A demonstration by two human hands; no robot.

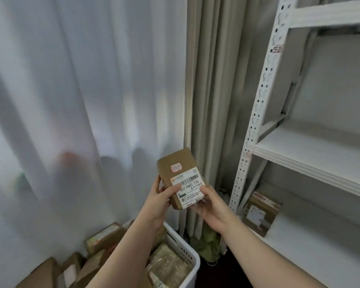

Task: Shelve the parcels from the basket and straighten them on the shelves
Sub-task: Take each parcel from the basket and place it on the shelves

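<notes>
Small brown cardboard parcel (178, 173) with white barcode label and pink sticker, gripped by left hand (157, 201) and right hand (212, 208), fingers curled around its lower edges, above white basket (188, 254), beside white shelves (312, 154).

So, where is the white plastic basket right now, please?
Head view, bottom centre: the white plastic basket stands below the left hand, left of the white metal shelving.

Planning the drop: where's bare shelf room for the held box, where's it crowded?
Middle shelf: bare as far as visible, right of the upright. Lower shelf: bare in front and right of the parcel at its back-left corner. Crowded: the basket, full of parcels, and cartons piled left of it. Left hand and right hand grip the box.
</notes>
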